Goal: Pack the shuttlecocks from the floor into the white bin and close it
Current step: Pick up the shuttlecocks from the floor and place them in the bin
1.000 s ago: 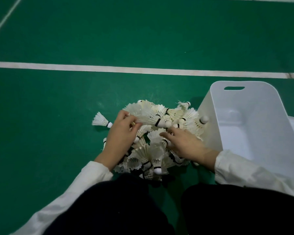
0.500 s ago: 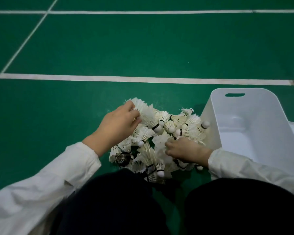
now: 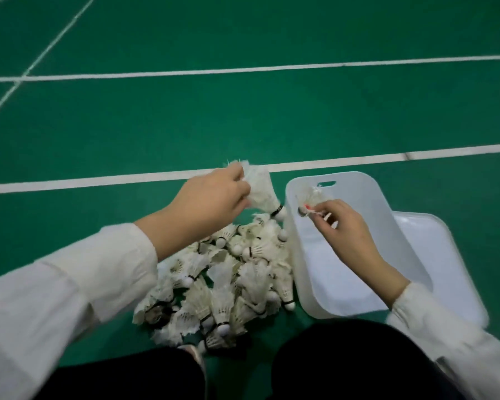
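Shuttlecocks (image 3: pixel 261 189) clamped by curled left hand (image 3: pixel 211 197); right hand (image 3: pixel 344 226) fingers pinch a shuttlecock (image 3: pixel 312 197) over white bin (image 3: pixel 373 194)

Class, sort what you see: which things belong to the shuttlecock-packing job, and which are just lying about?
Part of the job:
shuttlecock pile
white bin
white lid beside it
left hand, gripping shuttlecocks
right hand, holding a single shuttlecock over the bin

Just there:
white court lines
green floor

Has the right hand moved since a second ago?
Yes: the right hand went rightward, off the white feather shuttlecock pile, to over the white plastic bin.
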`<action>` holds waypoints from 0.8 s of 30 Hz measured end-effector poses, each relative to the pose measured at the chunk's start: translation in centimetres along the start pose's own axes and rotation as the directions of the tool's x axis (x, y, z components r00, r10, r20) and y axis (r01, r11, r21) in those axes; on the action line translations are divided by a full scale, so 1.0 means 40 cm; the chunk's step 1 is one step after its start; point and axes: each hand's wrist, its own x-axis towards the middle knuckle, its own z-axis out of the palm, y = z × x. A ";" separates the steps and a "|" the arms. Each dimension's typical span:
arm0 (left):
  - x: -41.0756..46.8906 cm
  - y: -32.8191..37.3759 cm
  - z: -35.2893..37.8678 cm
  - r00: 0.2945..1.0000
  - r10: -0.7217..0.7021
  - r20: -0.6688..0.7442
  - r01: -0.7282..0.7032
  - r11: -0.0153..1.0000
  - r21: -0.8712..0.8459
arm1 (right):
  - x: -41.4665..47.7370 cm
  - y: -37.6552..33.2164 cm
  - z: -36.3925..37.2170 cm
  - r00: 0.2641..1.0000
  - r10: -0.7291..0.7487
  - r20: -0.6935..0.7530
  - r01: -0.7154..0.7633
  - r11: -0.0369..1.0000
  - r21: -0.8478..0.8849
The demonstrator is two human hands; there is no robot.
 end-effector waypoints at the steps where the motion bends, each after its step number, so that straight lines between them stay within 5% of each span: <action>1: 0.011 0.026 0.022 0.999 0.002 0.034 -0.002 1.000 -0.005 | 0.000 0.030 -0.016 0.998 0.068 -0.017 -0.068 0.998 0.013; 6: 0.010 0.138 0.149 0.990 -0.142 0.004 0.140 0.975 -0.174 | -0.032 0.168 -0.017 0.933 0.326 0.153 -0.316 0.945 -0.084; 15: -0.036 0.260 0.302 0.949 -0.304 -0.080 0.253 0.890 -0.380 | -0.066 0.268 0.084 0.835 0.430 0.343 -0.381 0.902 -0.204; 19: -0.039 0.255 0.308 0.934 -0.350 -0.067 0.298 0.870 -0.392 | -0.078 0.240 0.066 0.888 0.353 0.296 -0.321 0.935 -0.154; 22: -0.037 0.246 0.304 0.937 -0.347 -0.045 0.306 0.875 -0.376 | -0.093 0.164 0.017 0.982 0.151 0.114 -0.160 0.984 0.073; 24: -0.034 0.247 0.297 0.949 -0.312 -0.047 0.273 0.886 -0.374 | -0.109 0.105 -0.006 0.986 0.006 0.168 -0.028 0.992 0.126</action>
